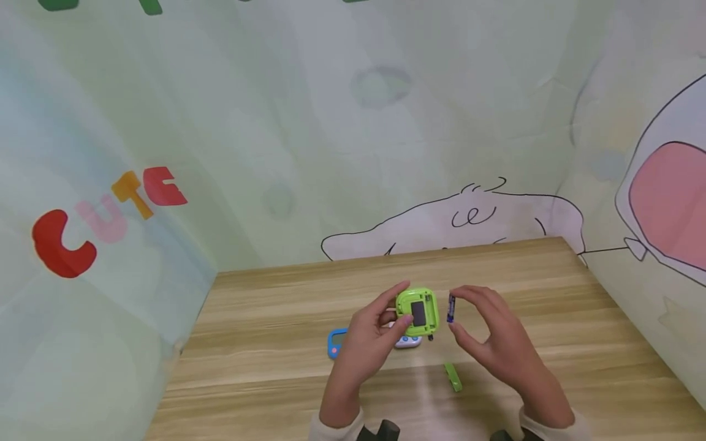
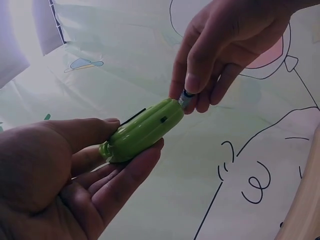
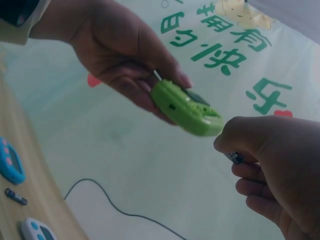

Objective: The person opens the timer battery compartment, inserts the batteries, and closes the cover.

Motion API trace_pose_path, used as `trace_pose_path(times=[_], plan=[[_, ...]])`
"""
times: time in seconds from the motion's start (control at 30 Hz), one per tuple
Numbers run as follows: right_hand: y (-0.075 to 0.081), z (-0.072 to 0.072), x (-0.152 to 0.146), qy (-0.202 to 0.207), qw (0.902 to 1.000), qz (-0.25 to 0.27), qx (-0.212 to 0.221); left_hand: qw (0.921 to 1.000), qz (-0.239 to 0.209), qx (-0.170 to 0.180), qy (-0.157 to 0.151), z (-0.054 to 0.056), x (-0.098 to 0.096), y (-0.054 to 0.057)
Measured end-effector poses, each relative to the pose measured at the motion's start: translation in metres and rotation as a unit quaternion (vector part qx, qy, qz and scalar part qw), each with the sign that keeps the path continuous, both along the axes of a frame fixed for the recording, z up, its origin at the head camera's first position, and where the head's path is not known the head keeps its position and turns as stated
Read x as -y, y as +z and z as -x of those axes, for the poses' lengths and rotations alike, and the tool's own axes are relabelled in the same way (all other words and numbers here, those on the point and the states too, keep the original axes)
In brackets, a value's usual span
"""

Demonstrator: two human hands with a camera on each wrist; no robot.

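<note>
A small green handheld device (image 1: pixel 418 313) is held up by the left hand (image 1: pixel 364 346), thumb on the face toward me and fingers behind. That face carries a dark rectangular panel and an uncovered battery slot along the right side. The right hand (image 1: pixel 499 346) pinches a blue battery (image 1: pixel 451 308) between thumb and fingertips, just right of the device. In the left wrist view, the battery (image 2: pixel 186 98) overlaps the end of the green casing (image 2: pixel 147 131). On the table below lies a narrow green battery cover (image 1: pixel 453 377).
A blue handheld device (image 1: pixel 335 344) lies on the wooden table (image 1: pixel 265 318), partly behind the left hand. Beside it are a white handheld device (image 1: pixel 408 342) and a loose battery (image 3: pixel 16 196). A printed cloth backdrop (image 1: pixel 309 153) rises behind the table and along its sides.
</note>
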State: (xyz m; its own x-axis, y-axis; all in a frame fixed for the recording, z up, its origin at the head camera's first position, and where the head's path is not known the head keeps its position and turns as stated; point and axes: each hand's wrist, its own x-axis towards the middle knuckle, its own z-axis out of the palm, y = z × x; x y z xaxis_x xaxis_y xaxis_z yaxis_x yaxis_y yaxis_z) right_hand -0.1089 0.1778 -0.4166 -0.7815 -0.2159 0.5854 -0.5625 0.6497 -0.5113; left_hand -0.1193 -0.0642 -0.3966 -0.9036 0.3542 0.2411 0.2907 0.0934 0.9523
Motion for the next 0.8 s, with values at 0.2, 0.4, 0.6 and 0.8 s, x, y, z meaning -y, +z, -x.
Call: trace_pose_path(times=[0.2,0.4,0.6,0.8], plan=[[0.009,-0.008,0.003,0.034,0.9979,0.006,-0.055,0.9999,-0.003,-0.002,-0.011,0.001,0.0,-0.001],[0.014,-0.015,0.011,0.052,0.9946,0.011,-0.089,0.9998,-0.001,0.001,-0.018,0.0,-0.001,-0.001],[0.015,-0.016,0.02,0.09,0.9864,0.025,-0.136,0.9991,-0.018,0.001,-0.038,-0.001,-0.001,-0.001],[0.015,-0.016,0.024,0.1,0.984,0.022,-0.146,0.9984,-0.03,-0.003,-0.047,-0.003,-0.001,0.0]])
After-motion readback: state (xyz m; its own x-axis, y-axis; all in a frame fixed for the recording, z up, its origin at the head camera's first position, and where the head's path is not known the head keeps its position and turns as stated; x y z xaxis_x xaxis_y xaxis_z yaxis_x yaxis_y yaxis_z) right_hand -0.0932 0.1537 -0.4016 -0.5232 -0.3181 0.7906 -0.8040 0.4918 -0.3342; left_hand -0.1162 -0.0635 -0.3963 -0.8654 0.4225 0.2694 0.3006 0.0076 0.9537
